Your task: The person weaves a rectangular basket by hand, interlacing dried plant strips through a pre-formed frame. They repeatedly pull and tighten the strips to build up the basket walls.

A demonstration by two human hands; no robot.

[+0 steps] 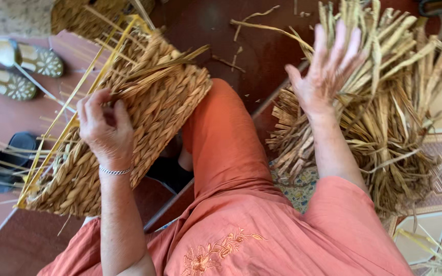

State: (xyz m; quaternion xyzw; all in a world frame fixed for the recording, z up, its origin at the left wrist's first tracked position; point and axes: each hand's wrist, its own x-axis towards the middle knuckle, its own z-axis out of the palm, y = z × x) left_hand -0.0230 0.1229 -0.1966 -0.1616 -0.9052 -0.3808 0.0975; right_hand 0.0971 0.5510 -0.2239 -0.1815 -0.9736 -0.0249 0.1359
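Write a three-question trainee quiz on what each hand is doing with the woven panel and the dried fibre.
1. True or false: the left hand rests on the woven panel.
2. What does the right hand reach toward: (a) the sandals, (b) the pile of dried fibre strips, (c) the tiled floor?
3. The left wrist wears a thin ____.

Key: 1 true; 2 b; 3 bracelet.
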